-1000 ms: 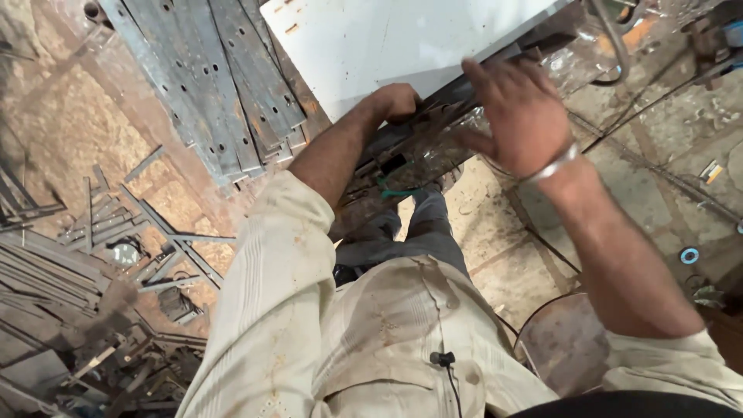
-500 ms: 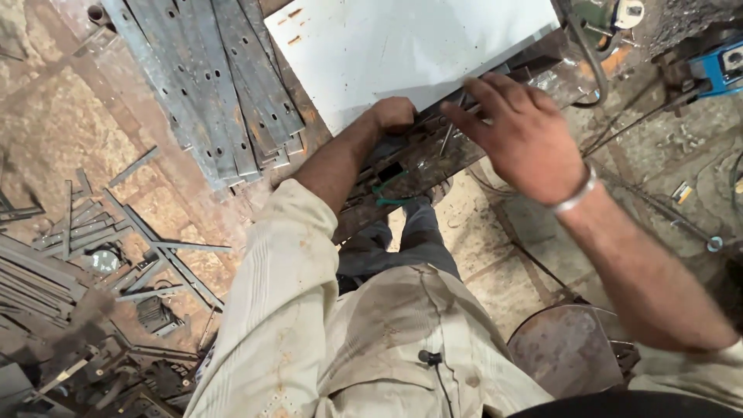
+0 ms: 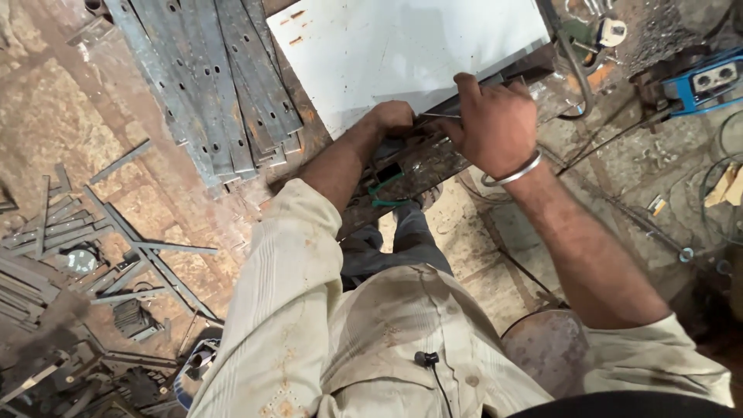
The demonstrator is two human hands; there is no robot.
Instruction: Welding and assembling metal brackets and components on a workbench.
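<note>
right hand (image 3: 495, 128) fingers now curl down onto the near edge of the white sheet (image 3: 410, 54); half a second ago they lay flatter. left hand (image 3: 391, 118) is fisted at that same edge, its grip hidden. the sheet sits further into view. perforated steel strips (image 3: 224, 85) lie left of it.

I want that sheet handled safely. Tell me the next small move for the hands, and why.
Probably firm up the grip before moving anything. The right hand lies across the near edge of the white sheet, fingers curled over it, while the left hand is a closed fist at the same edge, over the dark metal frame. What the left holds cannot be told, so an even two-handed hold seems wise.
</note>
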